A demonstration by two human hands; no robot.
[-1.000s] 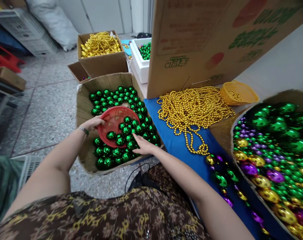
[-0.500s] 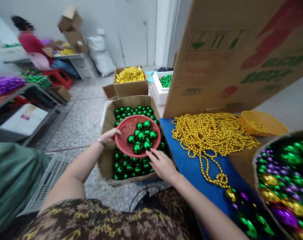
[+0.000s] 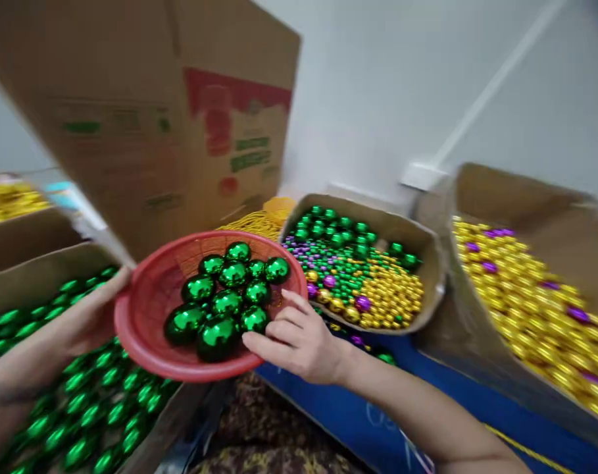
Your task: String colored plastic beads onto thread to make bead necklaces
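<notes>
Holding red basket (image 3: 153,296) mouth-up, widest sideways | left hand (image 3: 92,315) clamps rim, fingertips hidden | right hand (image 3: 303,342) curled over rim, can't tell grip tbh

The left hand's (image 3: 94,315) fingertips are hidden by the round red plastic basket (image 3: 148,299), which partly covers the gold bead strands (image 3: 256,224). Blurred print marks the brown cardboard sheet (image 3: 145,72); the picture's right edge cuts the brown carton (image 3: 535,214).

The basket (image 3: 153,299) is red, its balls (image 3: 226,303) green, the clothing (image 3: 274,459) yellow-patterned brown.
</notes>
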